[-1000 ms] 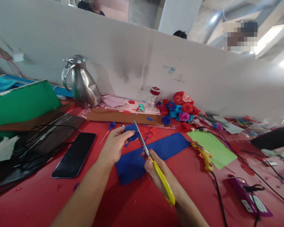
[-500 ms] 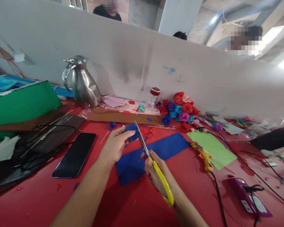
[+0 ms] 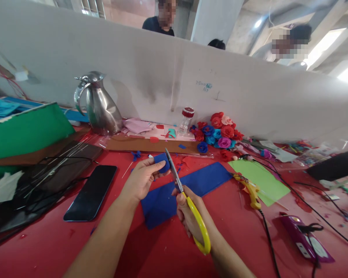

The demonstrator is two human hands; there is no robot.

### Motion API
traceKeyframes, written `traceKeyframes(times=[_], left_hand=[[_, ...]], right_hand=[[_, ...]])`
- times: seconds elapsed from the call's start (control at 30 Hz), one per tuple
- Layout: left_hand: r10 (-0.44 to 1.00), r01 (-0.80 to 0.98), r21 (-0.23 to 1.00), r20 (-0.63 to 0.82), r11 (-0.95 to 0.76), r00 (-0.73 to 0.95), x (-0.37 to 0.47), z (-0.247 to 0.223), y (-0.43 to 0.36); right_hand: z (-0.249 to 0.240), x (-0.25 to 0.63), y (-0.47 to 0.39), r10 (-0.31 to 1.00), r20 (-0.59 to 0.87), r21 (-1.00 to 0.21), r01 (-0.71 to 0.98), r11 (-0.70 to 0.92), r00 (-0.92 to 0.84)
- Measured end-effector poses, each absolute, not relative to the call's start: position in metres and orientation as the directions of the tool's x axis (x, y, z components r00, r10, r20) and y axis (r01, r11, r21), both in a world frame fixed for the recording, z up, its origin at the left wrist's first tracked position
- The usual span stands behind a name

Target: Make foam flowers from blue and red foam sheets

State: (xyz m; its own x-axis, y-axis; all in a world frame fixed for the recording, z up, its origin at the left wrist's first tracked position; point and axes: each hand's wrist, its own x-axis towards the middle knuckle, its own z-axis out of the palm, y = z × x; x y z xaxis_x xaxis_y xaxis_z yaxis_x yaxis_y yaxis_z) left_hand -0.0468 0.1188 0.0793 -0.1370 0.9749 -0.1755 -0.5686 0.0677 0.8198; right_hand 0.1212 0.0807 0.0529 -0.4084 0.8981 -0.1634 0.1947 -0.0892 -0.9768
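Between the thumb and fingers of my left hand (image 3: 143, 175) is a small dark blue paper piece (image 3: 161, 162), its right edge rounded. My right hand (image 3: 191, 210) grips yellow-handled scissors (image 3: 202, 226), the blades pointing up and away beside the piece's right edge. The blades look nearly closed; whether they touch the paper I cannot tell. Beneath both hands a long blue paper strip (image 3: 207, 179) lies flat on the red table (image 3: 162, 255). Small red and blue scraps (image 3: 187, 161) are scattered just beyond the blades.
At left lie a black phone (image 3: 91, 193) and a green box (image 3: 31, 135). A steel jug (image 3: 101, 104), a glass jar (image 3: 186, 121) and paper roses (image 3: 217, 133) stand along the partition. Right: a yellow glue gun (image 3: 251, 191), green paper (image 3: 259, 181), a purple power strip (image 3: 304, 239), cables.
The rounded right edge of the blue piece now shows, with the blades just right of it. Both hands stay nearly in place. A person beyond the partition has moved right.
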Motion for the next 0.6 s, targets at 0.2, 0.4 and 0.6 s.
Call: traceKeyframes(times=[0.2,0.4,0.6], left_hand=[[0.974,-0.368,0.929,-0.118,0.039,-0.195,-0.048,0.073,0.120],[0.955,-0.002,0.981,0.187,-0.193,-0.228,-0.048,0.072,0.119],[0.951,-0.003,0.973,0.224,-0.230,-0.213,-0.045,0.084,0.112]], right_hand=[[0.063,0.120,0.083,0.934,-0.172,-0.985,0.028,-0.172,-0.313],[0.069,0.119,0.083,0.933,-0.187,-0.979,-0.025,-0.205,-0.307],[0.072,0.119,0.084,0.938,-0.198,-0.978,-0.004,-0.208,-0.286]])
